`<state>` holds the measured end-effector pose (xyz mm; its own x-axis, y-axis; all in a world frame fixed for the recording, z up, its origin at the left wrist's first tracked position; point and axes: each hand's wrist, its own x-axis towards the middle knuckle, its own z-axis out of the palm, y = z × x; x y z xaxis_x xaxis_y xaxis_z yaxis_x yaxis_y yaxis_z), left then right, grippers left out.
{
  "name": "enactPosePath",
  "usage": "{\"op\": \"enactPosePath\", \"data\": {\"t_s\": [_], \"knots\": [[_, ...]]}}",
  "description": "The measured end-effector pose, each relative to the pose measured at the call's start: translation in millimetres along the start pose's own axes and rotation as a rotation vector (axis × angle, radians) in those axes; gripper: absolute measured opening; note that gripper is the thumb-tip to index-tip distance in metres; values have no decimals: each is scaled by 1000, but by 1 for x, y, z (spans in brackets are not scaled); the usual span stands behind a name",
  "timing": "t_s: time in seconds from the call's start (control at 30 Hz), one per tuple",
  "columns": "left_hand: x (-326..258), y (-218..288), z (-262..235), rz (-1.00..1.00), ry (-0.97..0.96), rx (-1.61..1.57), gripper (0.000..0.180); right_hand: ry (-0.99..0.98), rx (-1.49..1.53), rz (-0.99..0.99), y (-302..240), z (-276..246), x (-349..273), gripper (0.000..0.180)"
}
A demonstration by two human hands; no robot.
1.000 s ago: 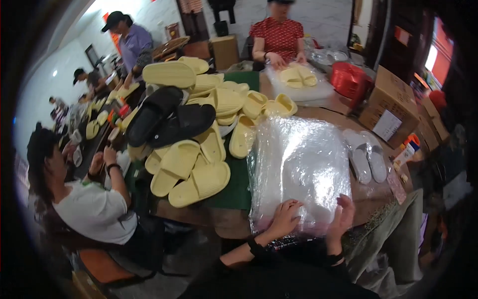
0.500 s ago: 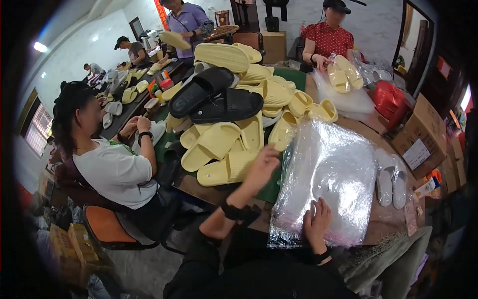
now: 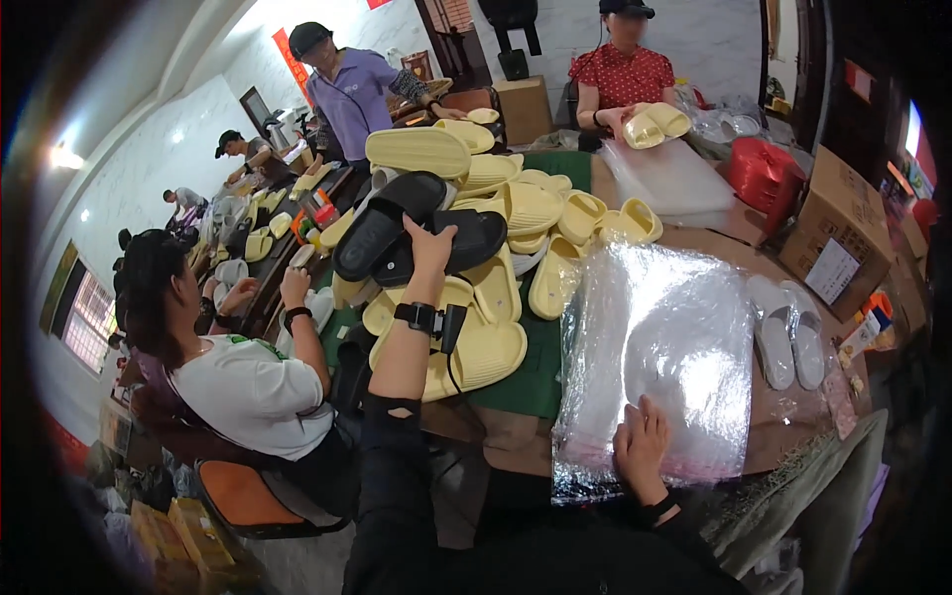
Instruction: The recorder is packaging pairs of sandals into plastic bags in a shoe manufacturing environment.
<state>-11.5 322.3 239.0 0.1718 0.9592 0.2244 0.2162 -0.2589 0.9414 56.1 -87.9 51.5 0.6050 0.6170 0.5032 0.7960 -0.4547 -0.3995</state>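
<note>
My left hand point(image 3: 428, 248) lies on a pair of black slippers point(image 3: 466, 238), thumb and fingers spread; one finger reaches the edge of the upper one. These slippers rest on a heap of pale yellow slippers point(image 3: 486, 357), and part of the lower black one is hidden under my hand. My right hand point(image 3: 643, 441) rests with fingers extended on the near part of a stack of clear plastic bags point(image 3: 664, 327), holding nothing that I can see.
Grey slippers point(image 3: 778, 337) lie right of the bags, near a cardboard box point(image 3: 838, 233) and a red roll point(image 3: 764, 183). A co-worker in white point(image 3: 253, 382) sits at my left. Across the table, a person in red point(image 3: 625, 79) handles bagged yellow slippers point(image 3: 656, 124).
My left hand has moved left and away from me, from beside the yellow slippers onto the black ones. My right hand stays on the bags. The view has shifted.
</note>
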Motion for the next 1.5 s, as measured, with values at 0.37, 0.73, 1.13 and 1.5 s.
{"op": "enactPosePath", "data": {"t_s": [0.37,0.73,1.13,1.5], "knots": [[-56,6,39,330,11,-511,74,-56,16,24,0,-2,-7,34],[-261,107,29,-355,-1007,-998,69,-131,63,50,3,4,-10,34],[-260,55,141,-628,-885,-1213,98,66,47,-72,0,0,-4,29],[-293,-5,86,-303,-1294,-567,67,-77,222,113,6,-5,-12,47]]}}
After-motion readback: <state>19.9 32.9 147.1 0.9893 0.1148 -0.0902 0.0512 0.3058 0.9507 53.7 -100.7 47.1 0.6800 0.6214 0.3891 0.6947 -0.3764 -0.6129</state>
